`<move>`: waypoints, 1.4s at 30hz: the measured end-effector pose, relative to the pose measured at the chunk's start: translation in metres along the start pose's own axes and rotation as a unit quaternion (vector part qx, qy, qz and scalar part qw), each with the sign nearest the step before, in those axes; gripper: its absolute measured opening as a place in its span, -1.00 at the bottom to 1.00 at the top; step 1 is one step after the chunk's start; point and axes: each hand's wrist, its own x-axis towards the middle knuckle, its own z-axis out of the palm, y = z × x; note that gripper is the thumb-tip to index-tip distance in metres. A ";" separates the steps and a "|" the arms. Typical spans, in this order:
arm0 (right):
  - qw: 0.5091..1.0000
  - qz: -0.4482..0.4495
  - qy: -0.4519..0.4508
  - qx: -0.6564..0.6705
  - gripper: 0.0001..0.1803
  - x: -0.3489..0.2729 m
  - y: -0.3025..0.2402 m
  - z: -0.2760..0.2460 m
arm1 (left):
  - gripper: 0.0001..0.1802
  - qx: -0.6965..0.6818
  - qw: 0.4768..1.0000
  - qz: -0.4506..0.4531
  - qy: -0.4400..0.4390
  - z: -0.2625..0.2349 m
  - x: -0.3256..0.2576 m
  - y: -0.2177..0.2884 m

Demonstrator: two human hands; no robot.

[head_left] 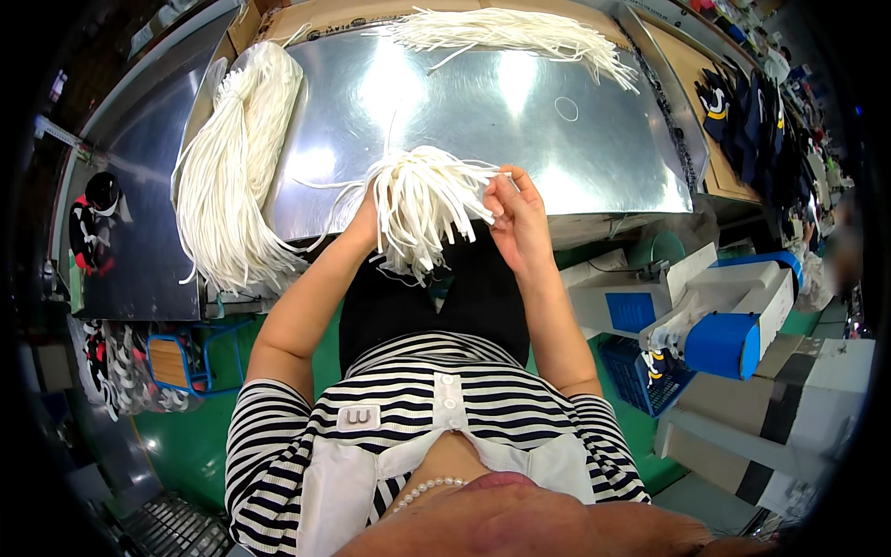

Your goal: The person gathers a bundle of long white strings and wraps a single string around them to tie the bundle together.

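Observation:
A bundle of thin white cords hangs over the near edge of the metal table, its loose ends fanned toward me. My left hand is closed around the bundle's left side, with most of its fingers hidden behind the cords. At the right side of the bundle, my right hand has thumb and fingertips pinched together on the end of a white cord. Some single cords stick out to the left of the bundle.
A larger bundle of white cords lies at the table's left edge. More loose cords lie along the far side of the metal table, with a small white ring nearby. A blue-and-white machine stands at right, dark pieces beyond.

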 end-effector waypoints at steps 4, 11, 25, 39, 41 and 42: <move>0.999 -0.025 0.020 -0.010 -0.88 0.002 0.002 -0.004 | -0.63 -0.096 0.994 0.004 -0.044 0.002 -0.001 -0.004; 0.976 -0.075 0.053 -0.199 -0.76 0.001 -0.003 0.008 | -0.62 -0.283 0.951 -0.016 -0.119 0.015 -0.010 0.012; 0.999 -0.007 0.039 -0.001 -0.88 0.010 0.005 -0.001 | -0.57 -0.287 0.948 -0.049 -0.128 0.019 -0.013 0.001; 0.996 0.085 -0.012 -0.038 -0.85 -0.012 -0.005 0.006 | -0.61 -0.366 0.918 -0.088 -0.125 0.017 -0.006 -0.010; 0.994 0.076 -0.007 -0.080 -0.86 -0.017 -0.004 0.015 | -0.60 -0.329 0.935 -0.056 -0.120 0.018 -0.009 -0.010; 0.992 0.054 0.012 -0.114 -0.88 -0.017 -0.003 0.016 | -0.60 -0.309 0.943 -0.041 -0.115 0.018 -0.012 -0.010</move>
